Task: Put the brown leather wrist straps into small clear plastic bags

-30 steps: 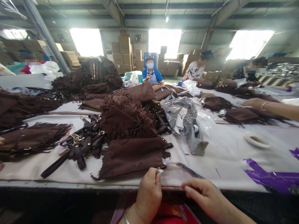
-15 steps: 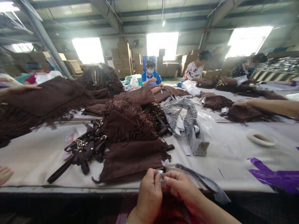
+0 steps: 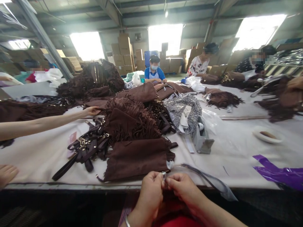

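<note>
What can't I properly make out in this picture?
- Head view: the small silvery piece between the left hand and right hand; they cover most of it.
- Head view: the purple plastic; the right edge cuts it off.
- Head view: the fringed bag, far right; blurred.
- Head view: co-worker's hand, lower left; the edge crops it.

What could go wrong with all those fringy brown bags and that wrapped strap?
The plastic-wrapped strap hangs over the front of the table, so it might snag or slide down. The left hand pinches a small pale bit, which could slip away. Another person's hand is at the fringed pile of bags, and a tug there might topple it.
</note>
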Demonstrator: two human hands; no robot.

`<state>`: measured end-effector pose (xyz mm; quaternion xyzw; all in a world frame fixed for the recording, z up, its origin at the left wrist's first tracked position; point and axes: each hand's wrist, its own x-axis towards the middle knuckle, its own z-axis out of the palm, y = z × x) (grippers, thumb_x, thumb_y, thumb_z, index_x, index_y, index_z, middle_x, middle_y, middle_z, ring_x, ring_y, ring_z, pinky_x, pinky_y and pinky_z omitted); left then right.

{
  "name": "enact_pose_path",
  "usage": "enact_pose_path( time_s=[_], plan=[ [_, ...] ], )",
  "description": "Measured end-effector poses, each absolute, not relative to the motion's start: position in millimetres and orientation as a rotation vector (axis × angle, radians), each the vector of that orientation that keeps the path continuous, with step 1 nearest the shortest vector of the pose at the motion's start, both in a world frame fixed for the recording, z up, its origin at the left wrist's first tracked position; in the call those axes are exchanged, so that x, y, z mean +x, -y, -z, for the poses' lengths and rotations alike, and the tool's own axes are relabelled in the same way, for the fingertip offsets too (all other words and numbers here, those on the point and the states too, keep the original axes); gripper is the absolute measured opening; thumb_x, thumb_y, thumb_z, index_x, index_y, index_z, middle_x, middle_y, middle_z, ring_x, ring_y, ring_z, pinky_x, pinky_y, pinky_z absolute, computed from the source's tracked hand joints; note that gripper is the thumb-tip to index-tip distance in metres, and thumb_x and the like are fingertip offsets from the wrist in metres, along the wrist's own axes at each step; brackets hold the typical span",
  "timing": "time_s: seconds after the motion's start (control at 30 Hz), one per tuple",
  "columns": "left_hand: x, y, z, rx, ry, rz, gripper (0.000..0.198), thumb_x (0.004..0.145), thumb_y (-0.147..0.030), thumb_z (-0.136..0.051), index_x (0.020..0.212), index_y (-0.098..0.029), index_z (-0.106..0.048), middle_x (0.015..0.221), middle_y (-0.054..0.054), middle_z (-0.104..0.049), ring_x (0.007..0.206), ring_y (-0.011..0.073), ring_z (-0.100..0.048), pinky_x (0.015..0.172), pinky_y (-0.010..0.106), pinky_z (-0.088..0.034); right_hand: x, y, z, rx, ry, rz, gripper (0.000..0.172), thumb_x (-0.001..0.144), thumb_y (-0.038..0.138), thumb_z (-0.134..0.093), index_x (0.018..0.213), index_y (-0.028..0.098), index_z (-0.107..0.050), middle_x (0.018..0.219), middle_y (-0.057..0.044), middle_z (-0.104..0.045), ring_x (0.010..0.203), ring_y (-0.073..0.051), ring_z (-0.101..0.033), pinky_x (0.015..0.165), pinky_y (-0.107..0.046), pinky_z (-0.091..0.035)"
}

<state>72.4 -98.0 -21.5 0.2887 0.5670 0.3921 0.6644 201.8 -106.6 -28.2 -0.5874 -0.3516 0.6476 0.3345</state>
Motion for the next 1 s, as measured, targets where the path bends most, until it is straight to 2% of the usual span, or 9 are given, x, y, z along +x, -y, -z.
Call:
enact_pose_path(
  time_s=[0.07, 0.17, 0.37, 0.43, 0.53, 0.63, 0.77, 0.9, 1.0],
  plan=[
    [71.7, 99.5, 16.0, 0.579, -1.244, -0.827, 0.019, 0.083, -0.035, -0.055, 0.073, -0.020, -0.048, 0.053, -0.009, -0.042, 0.038, 0.0036, -0.020, 0.038, 0.019, -0.015, 198.1, 105.9, 26.3, -1.548, 0.935, -1.676, 0.026, 0.073, 0.038, -0.063, 0.064, 0.014, -0.062, 0.044, 0.008, -0.036, 0.039, -0.004, -0.021, 0.042, -0.022, -0.012],
    [67.7, 101.4, 9.5, 0.533, -1.208, -0.787, 0.019, 0.086, -0.032, -0.050, 0.073, -0.020, -0.045, 0.055, -0.009, -0.041, 0.039, 0.0028, -0.018, 0.037, 0.019, -0.012, 193.8, 105.1, 25.7, -1.574, 0.959, -1.636, 0.024, 0.073, 0.035, -0.063, 0.066, 0.012, -0.066, 0.045, 0.007, -0.039, 0.040, -0.004, -0.024, 0.043, -0.023, -0.016],
    [61.2, 104.9, 9.4, 0.391, -1.190, -0.718, 0.015, 0.091, -0.026, -0.044, 0.077, -0.020, -0.043, 0.056, -0.009, -0.039, 0.039, 0.0020, -0.016, 0.038, 0.017, -0.009, 188.4, 104.0, 33.6, -1.580, 1.061, -1.507, 0.021, 0.071, 0.028, -0.061, 0.064, 0.011, -0.069, 0.054, 0.001, -0.056, 0.050, -0.008, -0.040, 0.047, -0.022, -0.027],
    [61.1, 107.1, 8.8, 0.346, -1.144, -0.708, 0.016, 0.092, -0.029, -0.043, 0.078, -0.019, -0.043, 0.055, -0.010, -0.037, 0.039, 0.0017, -0.013, 0.039, 0.017, -0.007, 186.0, 102.6, 35.3, -1.562, 1.087, -1.507, 0.020, 0.071, 0.028, -0.059, 0.062, 0.012, -0.067, 0.053, 0.001, -0.055, 0.049, -0.008, -0.040, 0.046, -0.022, -0.027],
    [63.3, 111.6, 3.9, 0.327, -1.116, -0.681, 0.020, 0.092, -0.033, -0.043, 0.078, -0.019, -0.045, 0.055, -0.010, -0.034, 0.040, 0.0018, -0.012, 0.039, 0.016, -0.007, 181.3, 99.8, 36.3, -1.604, 1.070, -1.554, 0.020, 0.070, 0.028, -0.055, 0.054, 0.016, -0.057, 0.044, 0.005, -0.046, 0.041, -0.007, -0.035, 0.042, -0.022, -0.024],
    [67.0, 117.0, -1.3, 0.382, -1.167, -0.681, 0.023, 0.092, -0.038, -0.043, 0.078, -0.019, -0.047, 0.054, -0.009, -0.036, 0.039, 0.0031, -0.015, 0.038, 0.017, -0.010, 177.7, 96.8, 36.4, -1.681, 1.067, -1.588, 0.022, 0.068, 0.030, -0.055, 0.050, 0.019, -0.049, 0.039, 0.006, -0.042, 0.037, -0.008, -0.036, 0.040, -0.022, -0.024],
    [70.0, 124.0, 0.7, 0.612, -1.318, -0.770, 0.032, 0.089, -0.046, -0.045, 0.071, -0.020, -0.050, 0.050, -0.007, -0.041, 0.037, 0.0057, -0.020, 0.037, 0.021, -0.015, 178.6, 91.1, 32.4, -1.703, 1.238, -1.520, 0.019, 0.069, 0.031, -0.058, 0.057, 0.017, -0.057, 0.049, 0.001, -0.057, 0.047, -0.012, -0.049, 0.047, -0.023, -0.035],
    [68.2, 128.4, 6.2, 0.960, -1.469, -0.854, 0.040, 0.087, -0.044, -0.049, 0.056, -0.018, -0.051, 0.049, -0.002, -0.049, 0.045, 0.0098, -0.039, 0.049, 0.024, -0.032, 188.9, 87.4, 22.6, -1.721, 1.429, -1.421, 0.017, 0.070, 0.031, -0.060, 0.072, 0.015, -0.066, 0.065, -0.003, -0.068, 0.063, -0.017, -0.058, 0.057, -0.025, -0.042],
    [65.4, 129.2, 9.3, 1.007, -1.513, -0.864, 0.038, 0.088, -0.041, -0.046, 0.058, -0.019, -0.053, 0.051, 0.000, -0.055, 0.051, 0.0131, -0.047, 0.056, 0.026, -0.038, 206.0, 89.7, 17.6, -1.714, 1.584, -1.397, 0.014, 0.070, 0.028, -0.060, 0.072, 0.016, -0.066, 0.066, -0.002, -0.067, 0.066, -0.018, -0.058, 0.059, -0.025, -0.041]
  ],
)
